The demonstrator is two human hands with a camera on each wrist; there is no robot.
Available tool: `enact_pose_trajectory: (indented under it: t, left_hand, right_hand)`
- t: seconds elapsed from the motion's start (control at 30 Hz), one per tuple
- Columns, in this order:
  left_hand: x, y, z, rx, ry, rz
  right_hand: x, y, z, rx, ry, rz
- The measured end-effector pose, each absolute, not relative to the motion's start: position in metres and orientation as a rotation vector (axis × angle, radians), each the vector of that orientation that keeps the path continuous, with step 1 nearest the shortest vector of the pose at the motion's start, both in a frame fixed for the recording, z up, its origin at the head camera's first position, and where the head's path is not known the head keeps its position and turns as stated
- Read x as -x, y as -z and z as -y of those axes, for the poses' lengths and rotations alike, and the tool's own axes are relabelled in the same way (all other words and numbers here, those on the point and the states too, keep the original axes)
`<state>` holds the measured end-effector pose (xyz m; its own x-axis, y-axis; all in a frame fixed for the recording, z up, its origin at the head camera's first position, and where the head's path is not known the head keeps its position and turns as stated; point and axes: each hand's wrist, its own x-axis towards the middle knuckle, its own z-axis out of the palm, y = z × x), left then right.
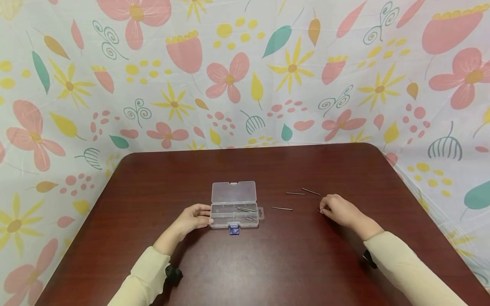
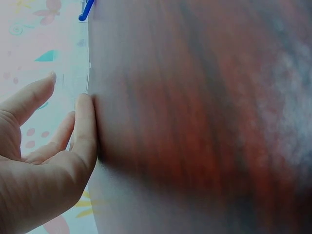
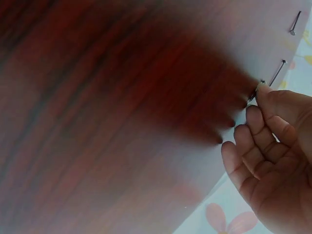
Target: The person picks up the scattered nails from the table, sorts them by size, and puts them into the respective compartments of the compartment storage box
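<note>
In the head view a clear plastic compartment box (image 1: 222,221) stands with its lid (image 1: 234,192) raised at the back and a blue latch (image 1: 234,230) at the front. Several nails (image 1: 246,209) lie in its rear section and front right section. My left hand (image 1: 192,219) rests against the box's left end, fingers fairly straight, the thumb at the front corner. Off to the right, my right hand (image 1: 340,209) pinches a nail (image 3: 252,95) between thumb and index fingertip, close over the table; the fingers hide most of it.
Three loose nails lie between box and right hand: one nail (image 1: 282,208) near the box, a second nail (image 1: 295,194) behind it, a third nail (image 1: 311,191) near the right hand. The brown table (image 1: 245,263) ends at a flowered cloth (image 1: 229,114).
</note>
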<state>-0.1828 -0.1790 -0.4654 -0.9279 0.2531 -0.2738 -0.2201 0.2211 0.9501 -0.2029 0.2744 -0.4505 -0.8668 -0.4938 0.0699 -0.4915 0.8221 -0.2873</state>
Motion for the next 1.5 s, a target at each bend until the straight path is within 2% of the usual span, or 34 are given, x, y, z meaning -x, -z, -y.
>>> enact_pose_trajectory:
  t: [0.57, 1.1, 1.5]
  left_hand:
    - [0.186, 0.463, 0.178, -0.063, -1.774, -2.119]
    - [0.185, 0.469, 0.182, -0.050, -1.763, -2.118]
    - [0.184, 0.465, 0.180, -0.059, -1.763, -2.112]
  right_hand:
    - [0.203, 0.445, -0.265, 0.842, 0.299, -3.026]
    - [0.197, 0.453, -0.267, 0.593, 0.502, -2.999]
    - [0.195, 0.457, -0.264, 0.721, 0.586, -3.025]
